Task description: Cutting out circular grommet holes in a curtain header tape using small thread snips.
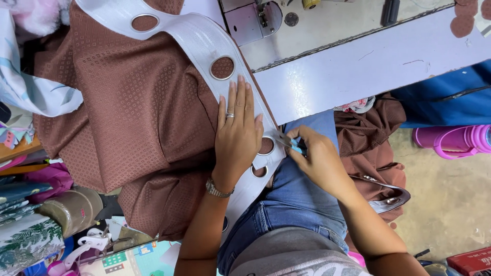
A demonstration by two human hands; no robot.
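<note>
Brown curtain fabric with small diamond weave lies over the person's lap & the table edge, folded in thick layers. Along its right edge runs a white stiff header tape with round holes, each hole ringed w/ a metal eyelet, brown cloth showing through. The tape's long axis goes diagonal, from top left near the grey sewing machine base down to the lap in blue jeans.

Left hand rests flat on the fabric & tape, fingers stretched out, pointing up to the table; a ring on one finger and a metal watch on the wrist. Right hand is closed around small scissors with light blue handle, tips pointing left at an eyelet hole just beside the left hand.

Bottom right corner: a flat red box, only partly seen. Right side on the floor: a pink plastic container, lying sideways. Bottom left: a pale box lid w/ small coloured squares, print too small to tell.
</note>
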